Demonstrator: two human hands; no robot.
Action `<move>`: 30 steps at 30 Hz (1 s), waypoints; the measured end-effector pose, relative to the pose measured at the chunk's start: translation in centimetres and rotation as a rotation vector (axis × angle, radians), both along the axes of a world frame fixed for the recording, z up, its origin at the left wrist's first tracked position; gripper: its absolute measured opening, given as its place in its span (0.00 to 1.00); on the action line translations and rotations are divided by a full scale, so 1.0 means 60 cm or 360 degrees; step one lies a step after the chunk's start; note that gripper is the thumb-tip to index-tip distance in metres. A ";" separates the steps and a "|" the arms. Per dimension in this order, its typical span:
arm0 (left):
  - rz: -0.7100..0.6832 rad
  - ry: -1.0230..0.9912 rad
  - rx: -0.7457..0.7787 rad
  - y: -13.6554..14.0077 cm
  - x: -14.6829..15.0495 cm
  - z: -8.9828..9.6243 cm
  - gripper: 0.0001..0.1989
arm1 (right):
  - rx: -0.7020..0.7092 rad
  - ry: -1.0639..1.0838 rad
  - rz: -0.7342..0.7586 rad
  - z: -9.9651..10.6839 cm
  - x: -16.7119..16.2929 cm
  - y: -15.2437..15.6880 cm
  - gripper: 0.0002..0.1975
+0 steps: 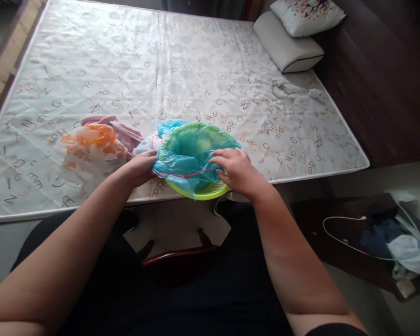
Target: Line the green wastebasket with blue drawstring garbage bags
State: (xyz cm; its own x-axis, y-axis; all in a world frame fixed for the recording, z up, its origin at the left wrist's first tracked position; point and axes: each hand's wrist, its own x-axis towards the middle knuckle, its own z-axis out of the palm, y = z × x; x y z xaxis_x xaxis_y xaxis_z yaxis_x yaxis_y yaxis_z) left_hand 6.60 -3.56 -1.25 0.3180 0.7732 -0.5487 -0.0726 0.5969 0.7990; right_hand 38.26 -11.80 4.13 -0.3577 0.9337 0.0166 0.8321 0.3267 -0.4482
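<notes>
A yellow-green plastic basket (215, 190) rests at the near edge of the bed, tilted toward me. A thin blue plastic bag (180, 161) lines its inside and is folded over part of the rim, with a red drawstring (203, 172) stretched across the near side. At the left rim my left hand (142, 167) grips the bag's edge, thumb on top. My right hand (236, 170) is closed on the bag's edge and the red string at the right rim. Its fingers point into the basket's mouth.
Left of the basket lie an orange-and-white plastic bag (91, 147) and a pink cloth (128, 133) on the letter-printed mattress (126, 60). Pillows (289, 44) sit at the far right. A low dark table (350, 233) with a white cable (343, 242) and cloths stands at right.
</notes>
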 end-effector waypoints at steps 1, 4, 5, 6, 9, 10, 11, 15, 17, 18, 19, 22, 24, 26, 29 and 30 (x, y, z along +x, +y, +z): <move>-0.0003 -0.0007 -0.0001 -0.002 0.003 0.002 0.11 | -0.0068 -0.0107 0.0020 -0.010 -0.010 0.001 0.17; 0.0018 -0.0005 -0.0030 -0.006 0.007 0.004 0.11 | -0.0245 -0.0382 0.0037 -0.027 -0.027 0.016 0.07; 0.0029 0.0006 -0.0042 -0.006 0.007 0.003 0.11 | -0.0260 -0.0417 0.0022 -0.024 -0.029 0.021 0.09; 0.0041 0.0014 -0.0053 -0.006 0.006 0.001 0.11 | -0.0257 -0.0407 -0.0012 -0.017 -0.029 0.024 0.11; 0.0120 -0.0034 -0.0118 -0.004 0.002 -0.004 0.11 | -0.0245 -0.0121 -0.0156 0.021 -0.017 0.008 0.09; 0.0169 -0.0077 -0.0166 -0.003 0.000 -0.006 0.11 | -0.0258 -0.0015 -0.0204 0.035 -0.012 -0.006 0.09; 0.0219 -0.0130 -0.0225 -0.002 -0.001 -0.007 0.09 | -0.0276 0.0062 -0.0243 0.047 -0.005 -0.022 0.10; 0.0306 -0.0364 -0.0398 -0.001 -0.001 -0.014 0.06 | -0.0349 0.0119 -0.0216 0.055 0.006 -0.093 0.13; 0.0309 -0.0453 -0.0410 -0.004 0.004 -0.018 0.06 | -0.0391 0.0093 -0.0115 0.035 -0.002 -0.122 0.12; 0.0317 -0.0478 -0.0411 -0.007 0.007 -0.020 0.07 | -0.0405 0.0066 -0.0060 0.022 -0.010 -0.132 0.11; 0.0330 -0.0495 -0.0410 -0.010 0.010 -0.022 0.07 | -0.0414 0.0032 -0.0011 0.009 -0.018 -0.140 0.10; 0.0353 -0.0534 -0.0395 -0.020 0.019 -0.025 0.08 | -0.0424 -0.0070 0.0045 -0.022 -0.044 -0.154 0.10; 0.0339 -0.0550 -0.0376 -0.026 0.021 -0.024 0.09 | -0.0375 -0.0159 0.0028 -0.032 -0.054 -0.158 0.10; 0.0307 -0.0559 -0.0347 -0.030 0.021 -0.022 0.09 | -0.0282 -0.0280 0.0030 -0.039 -0.059 -0.162 0.11; 0.0261 -0.0567 -0.0267 -0.039 0.021 -0.028 0.09 | -0.0197 -0.0464 0.0012 -0.058 -0.059 -0.165 0.15; 0.0257 -0.0537 -0.0240 -0.043 0.022 -0.033 0.11 | -0.0213 -0.0517 -0.0018 -0.069 -0.058 -0.165 0.16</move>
State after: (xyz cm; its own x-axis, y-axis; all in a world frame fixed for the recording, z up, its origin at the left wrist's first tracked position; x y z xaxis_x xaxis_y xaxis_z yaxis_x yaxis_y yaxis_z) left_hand 7.94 -6.14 -3.24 0.3806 0.7466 -0.5457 -0.4184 0.6653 0.6184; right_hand 34.77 -21.71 0.01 -0.3135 0.9239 -0.2195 0.9417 0.2726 -0.1974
